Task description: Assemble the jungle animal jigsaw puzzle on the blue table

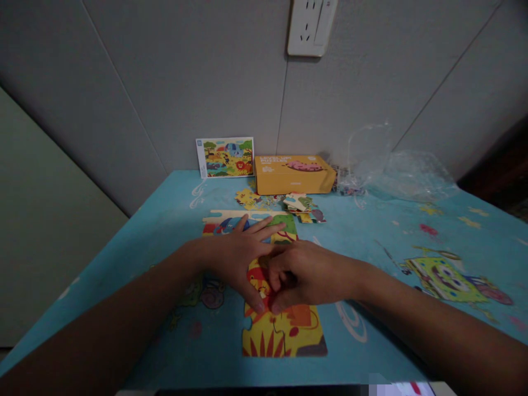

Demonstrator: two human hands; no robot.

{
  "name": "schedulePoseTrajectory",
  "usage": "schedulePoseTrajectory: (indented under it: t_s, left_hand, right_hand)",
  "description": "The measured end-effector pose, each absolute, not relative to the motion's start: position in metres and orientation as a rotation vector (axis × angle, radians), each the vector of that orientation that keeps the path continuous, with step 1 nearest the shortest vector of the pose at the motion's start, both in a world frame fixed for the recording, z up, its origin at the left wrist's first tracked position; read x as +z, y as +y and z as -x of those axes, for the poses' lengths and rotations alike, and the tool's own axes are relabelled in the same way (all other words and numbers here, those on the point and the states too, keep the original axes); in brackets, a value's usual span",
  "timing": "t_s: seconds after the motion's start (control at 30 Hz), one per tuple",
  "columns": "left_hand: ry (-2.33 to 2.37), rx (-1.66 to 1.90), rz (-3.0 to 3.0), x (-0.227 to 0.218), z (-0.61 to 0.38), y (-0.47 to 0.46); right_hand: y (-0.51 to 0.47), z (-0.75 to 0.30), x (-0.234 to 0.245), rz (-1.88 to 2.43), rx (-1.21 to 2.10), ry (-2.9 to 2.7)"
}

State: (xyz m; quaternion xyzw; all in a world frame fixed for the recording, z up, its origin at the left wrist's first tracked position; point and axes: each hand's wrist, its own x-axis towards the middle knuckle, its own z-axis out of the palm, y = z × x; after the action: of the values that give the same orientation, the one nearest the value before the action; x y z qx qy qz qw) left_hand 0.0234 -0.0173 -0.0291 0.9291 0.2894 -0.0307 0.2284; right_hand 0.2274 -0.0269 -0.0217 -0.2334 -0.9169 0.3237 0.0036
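Observation:
A partly joined jigsaw puzzle (pixel 268 335) lies on the table, with a lion and red plants in its near part and a blue elephant and green foliage at its far end. Across its middle my left hand (pixel 241 256) rests flat, fingers spread, thumb on the lion area. My right hand (pixel 307 272) is closed over the lion, its fingers curled and its thumb and fingertips down against the puzzle. Whether a separate piece is between those fingertips is hidden. Beyond the far edge lie loose puzzle pieces (pixel 299 202), some stacked, and yellow pieces (pixel 246 198).
A picture card (pixel 226 158) leans on the wall beside an orange puzzle box (pixel 295 176). Crumpled clear plastic wrapping (pixel 408 173) lies at the back right. A blue cartoon tablecloth (pixel 396 231) covers the table. A lit device screen (pixel 402 389) shows at the near edge.

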Motion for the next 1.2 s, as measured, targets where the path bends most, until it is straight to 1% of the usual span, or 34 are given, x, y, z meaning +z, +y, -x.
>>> schedulePoseTrajectory:
  t_s: [0.37,0.6,0.77,0.93,1.1,1.2]
  left_hand:
    - [0.830,-0.097,-2.545,-0.028,-0.026,-0.019]
    - [0.832,-0.083,-2.545,-0.029,-0.025,-0.018]
    - [0.822,-0.091,-2.550,-0.029,-0.024,-0.017]
    - [0.823,-0.117,-2.547,-0.026,-0.025,-0.017]
    - [0.835,-0.017,-2.582,-0.029,-0.024,-0.015]
    - [0.884,0.101,-2.644,-0.035,-0.023,-0.010]
  right_hand:
    - [-0.026,-0.229,-0.024,0.700,1.048,-2.842]
    - [-0.029,-0.231,-0.026,0.383,1.064,-2.611]
    - [-0.032,-0.229,-0.029,0.187,1.056,-2.716]
    - [-0.032,-0.229,-0.031,0.253,1.031,-2.763]
    - [-0.030,-0.230,-0.032,0.321,0.988,-2.740]
    - [-0.029,-0.229,-0.033,0.372,0.920,-2.717]
